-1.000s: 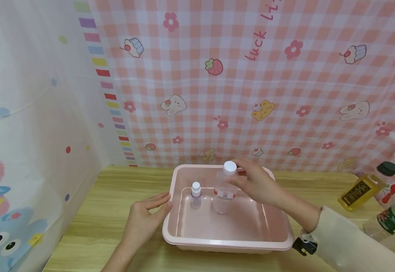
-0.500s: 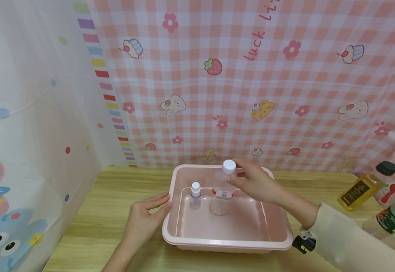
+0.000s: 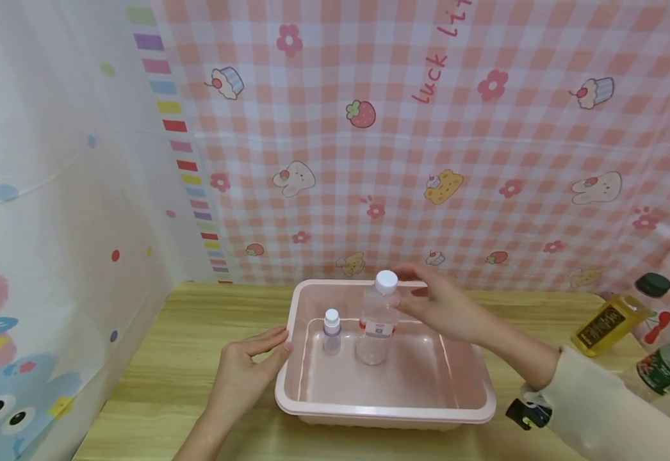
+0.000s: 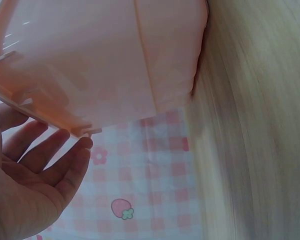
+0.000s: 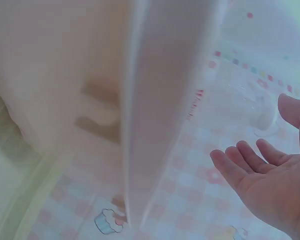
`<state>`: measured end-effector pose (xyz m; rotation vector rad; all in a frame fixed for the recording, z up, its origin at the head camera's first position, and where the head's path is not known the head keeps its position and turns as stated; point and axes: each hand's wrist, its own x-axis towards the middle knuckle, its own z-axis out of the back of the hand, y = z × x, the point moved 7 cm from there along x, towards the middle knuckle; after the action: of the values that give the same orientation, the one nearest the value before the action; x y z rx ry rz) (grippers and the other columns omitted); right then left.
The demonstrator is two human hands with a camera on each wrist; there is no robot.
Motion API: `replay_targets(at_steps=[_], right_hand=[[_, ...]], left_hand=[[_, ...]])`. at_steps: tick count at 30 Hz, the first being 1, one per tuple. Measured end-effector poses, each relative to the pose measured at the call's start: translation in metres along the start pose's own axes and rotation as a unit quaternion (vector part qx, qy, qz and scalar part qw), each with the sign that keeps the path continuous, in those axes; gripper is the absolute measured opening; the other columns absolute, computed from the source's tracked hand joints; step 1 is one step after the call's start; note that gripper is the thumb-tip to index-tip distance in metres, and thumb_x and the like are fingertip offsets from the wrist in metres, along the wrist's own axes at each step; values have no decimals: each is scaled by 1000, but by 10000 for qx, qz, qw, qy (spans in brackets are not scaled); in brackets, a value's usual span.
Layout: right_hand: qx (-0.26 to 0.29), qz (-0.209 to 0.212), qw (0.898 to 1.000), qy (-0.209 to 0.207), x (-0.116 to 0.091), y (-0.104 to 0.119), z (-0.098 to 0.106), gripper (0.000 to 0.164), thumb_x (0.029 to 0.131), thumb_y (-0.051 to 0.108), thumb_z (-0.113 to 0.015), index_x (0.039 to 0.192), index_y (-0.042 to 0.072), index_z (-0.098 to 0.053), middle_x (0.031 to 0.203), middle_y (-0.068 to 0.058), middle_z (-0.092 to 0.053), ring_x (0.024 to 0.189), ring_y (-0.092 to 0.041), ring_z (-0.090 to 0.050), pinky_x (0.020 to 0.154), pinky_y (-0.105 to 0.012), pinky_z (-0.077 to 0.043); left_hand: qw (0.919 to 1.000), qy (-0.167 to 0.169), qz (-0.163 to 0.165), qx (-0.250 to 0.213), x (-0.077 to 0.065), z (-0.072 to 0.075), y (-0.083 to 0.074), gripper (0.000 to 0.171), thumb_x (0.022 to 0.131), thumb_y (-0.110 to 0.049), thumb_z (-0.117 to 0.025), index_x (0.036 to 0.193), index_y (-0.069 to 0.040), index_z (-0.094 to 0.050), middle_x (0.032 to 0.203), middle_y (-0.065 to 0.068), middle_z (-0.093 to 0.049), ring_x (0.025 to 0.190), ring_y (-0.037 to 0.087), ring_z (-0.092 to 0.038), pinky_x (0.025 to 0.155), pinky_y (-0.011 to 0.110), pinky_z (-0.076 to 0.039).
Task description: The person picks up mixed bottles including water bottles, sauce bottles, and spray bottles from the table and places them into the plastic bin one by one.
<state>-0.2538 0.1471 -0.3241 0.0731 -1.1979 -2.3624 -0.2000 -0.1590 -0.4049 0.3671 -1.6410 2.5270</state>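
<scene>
A pink plastic basin (image 3: 392, 412) stands on the wooden table. Inside it, a clear bottle (image 3: 376, 339) with a white cap and a red-and-white label stands upright near the middle. To its left is a smaller white-capped bottle (image 3: 332, 333) with a purplish band. My right hand (image 3: 447, 307) is just right of the clear bottle's neck; in the right wrist view its fingers (image 5: 240, 162) are spread and hold nothing, apart from the bottle. My left hand (image 3: 245, 371) touches the basin's left rim with its fingertips, fingers (image 4: 42, 152) loosely extended along the rim in the left wrist view.
At the table's right side are a bottle of yellow liquid (image 3: 612, 323) with a dark green cap and a clear bottle with a green label (image 3: 666, 370). A pink checked cloth (image 3: 323, 141) hangs behind the table, a white patterned one (image 3: 75, 211) at the left.
The clear bottle has shifted slightly left and come upright on the basin floor. My right hand has let go of it and moved a little right. My left hand has stayed at the rim.
</scene>
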Motion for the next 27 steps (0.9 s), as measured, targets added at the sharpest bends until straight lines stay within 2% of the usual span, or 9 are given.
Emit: replay_targets(at_steps=[3,8,12,16,19,23,27], right_hand=[[-33,-37,10000,-68,-5,2,8,48,102,20,-71,144,2,-55,144,-19,-58,131,-40,-58,108,-58,-49],[-111,-182,9994,-258,-21,5,25,54,104,27,-68,150,4,-50,150,-22,-53,125,-43,-62,98,-53,-57],[-149,-160,9984,-514,-36,7,37,56,105,24,-67,153,5,-47,150,-23,-52,122,-44,-63,91,-48,-60],[-119,-49,9963,-846,-52,5,51,51,105,17,-66,152,4,-48,149,-23,-53,120,-43,-63,86,-37,-61],[-87,10,9936,-1124,-64,2,63,47,106,13,-64,150,6,-50,147,-19,-55,118,-28,-65,85,-27,-59],[-158,114,9885,-1500,-82,-5,80,46,106,8,-63,151,8,-51,148,-9,-55,117,-2,-61,86,-16,-56],[-313,305,9805,-1914,-105,-10,91,47,102,-2,-64,148,6,-54,144,2,-58,121,2,-57,92,-10,-50]], left_hand=[[10000,7,39,-22,-1,1,0,26,90,-15,-84,113,-3,-80,119,5,-77,121,25,-68,106,46,-50],[10000,8,-20,-21,-1,1,0,26,90,-16,-84,113,-4,-81,118,5,-77,120,26,-69,105,46,-51],[10000,13,-43,-19,0,1,0,26,90,-16,-84,113,-3,-81,118,4,-77,120,25,-69,105,46,-51],[10000,-15,-84,9,0,1,-1,26,90,-16,-84,113,-3,-81,118,5,-77,119,25,-69,105,46,-51],[9999,-37,-95,23,0,2,-3,26,90,-15,-84,113,-4,-80,118,5,-77,119,25,-69,105,46,-51],[9999,-5,-101,-23,0,1,-4,25,91,-14,-84,113,-4,-81,118,6,-77,119,25,-69,105,46,-51],[9999,12,-131,-55,-1,1,-4,24,91,-14,-84,113,-4,-81,118,6,-77,119,25,-70,105,46,-51]])
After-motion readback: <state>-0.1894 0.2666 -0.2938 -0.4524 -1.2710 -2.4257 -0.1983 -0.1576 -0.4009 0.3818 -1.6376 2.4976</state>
